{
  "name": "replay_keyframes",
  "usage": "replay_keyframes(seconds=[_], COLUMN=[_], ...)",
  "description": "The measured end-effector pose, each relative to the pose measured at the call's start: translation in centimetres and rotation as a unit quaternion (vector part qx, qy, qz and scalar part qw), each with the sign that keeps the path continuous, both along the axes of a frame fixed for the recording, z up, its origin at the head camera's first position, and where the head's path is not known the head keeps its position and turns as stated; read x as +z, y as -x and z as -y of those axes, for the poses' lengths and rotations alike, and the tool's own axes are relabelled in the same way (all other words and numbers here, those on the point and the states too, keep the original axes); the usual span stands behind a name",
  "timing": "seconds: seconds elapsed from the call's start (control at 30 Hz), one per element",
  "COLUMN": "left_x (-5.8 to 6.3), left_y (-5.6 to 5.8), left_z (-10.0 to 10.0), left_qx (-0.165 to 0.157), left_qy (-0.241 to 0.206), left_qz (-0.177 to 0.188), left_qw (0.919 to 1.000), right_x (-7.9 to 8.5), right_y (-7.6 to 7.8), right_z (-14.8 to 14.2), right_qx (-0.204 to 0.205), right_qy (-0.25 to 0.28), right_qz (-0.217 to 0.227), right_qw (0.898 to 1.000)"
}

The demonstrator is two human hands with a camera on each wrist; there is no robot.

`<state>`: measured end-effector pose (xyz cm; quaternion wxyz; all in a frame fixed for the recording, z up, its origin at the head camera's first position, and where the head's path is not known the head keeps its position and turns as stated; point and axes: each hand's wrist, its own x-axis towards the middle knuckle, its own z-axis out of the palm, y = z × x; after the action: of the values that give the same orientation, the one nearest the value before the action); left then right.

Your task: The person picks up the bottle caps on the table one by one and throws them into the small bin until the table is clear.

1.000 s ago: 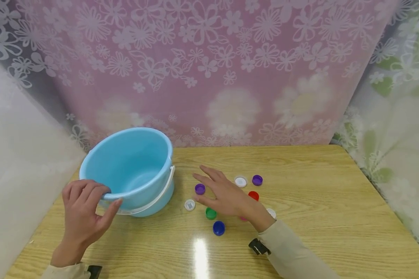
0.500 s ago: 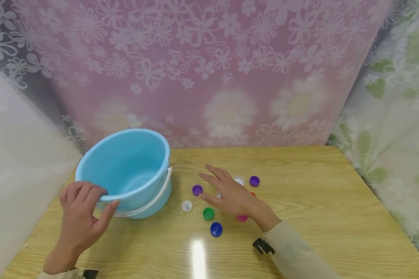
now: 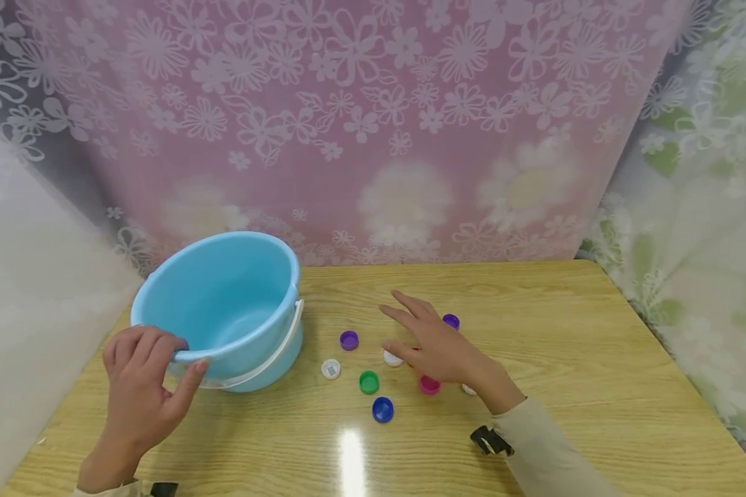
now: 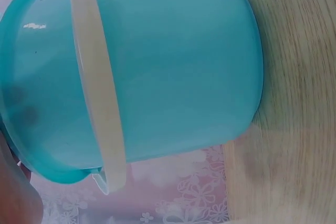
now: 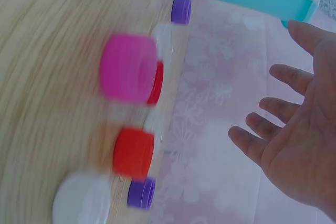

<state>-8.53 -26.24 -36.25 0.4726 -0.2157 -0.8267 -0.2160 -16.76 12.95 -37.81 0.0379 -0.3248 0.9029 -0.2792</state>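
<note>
A light blue bucket (image 3: 242,360) stands on the left of the table, its white handle (image 3: 286,338) hanging down the side. My left hand (image 3: 143,390) grips its near rim, fingers over the edge and thumb outside. My right hand (image 3: 441,350) hovers with spread fingers over scattered bottle caps, holding nothing. Around it lie a pink cap (image 3: 429,385), a white cap (image 3: 392,358) and a purple cap (image 3: 450,322). A red cap (image 5: 134,153) shows in the right wrist view; from the head, the hand mostly hides the red.
Closer to the bucket are another purple cap (image 3: 349,340), a white cap (image 3: 331,369), a green cap (image 3: 369,382) and a blue cap (image 3: 382,410). The wooden table (image 3: 572,345) ends at a pink flowered curtain (image 3: 323,186) behind.
My right hand has moved to the right over the caps, uncovering the purple and green ones. My left hand keeps its hold on the bucket rim; the view has shifted slightly.
</note>
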Motion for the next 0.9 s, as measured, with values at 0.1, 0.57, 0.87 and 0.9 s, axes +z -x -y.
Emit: replay_keyframes(seconds=[0.1, 0.57, 0.87, 0.9], left_x=[0.0, 0.2, 0.3, 0.3], left_y=[-0.1, 0.2, 0.3, 0.3], left_z=[0.0, -0.5, -0.7, -0.8], left_qx=[0.004, 0.000, 0.000, 0.000], left_qy=[0.002, -0.015, -0.019, -0.018], left_qz=[0.004, -0.029, -0.035, -0.034], left_qw=[1.0000, 0.9995, 0.9992, 0.9993], right_x=[-0.1, -1.0, -1.8, -1.8], right_y=[0.0, 0.3, -0.3, -0.4], right_z=[-1.2, -6.2, -8.1, -8.3], right_qx=[-0.015, -0.065, -0.071, -0.067], right_qy=[0.004, -0.015, -0.030, -0.030], right_qz=[0.006, 0.005, 0.014, 0.016], right_qw=[1.000, 0.998, 0.997, 0.997])
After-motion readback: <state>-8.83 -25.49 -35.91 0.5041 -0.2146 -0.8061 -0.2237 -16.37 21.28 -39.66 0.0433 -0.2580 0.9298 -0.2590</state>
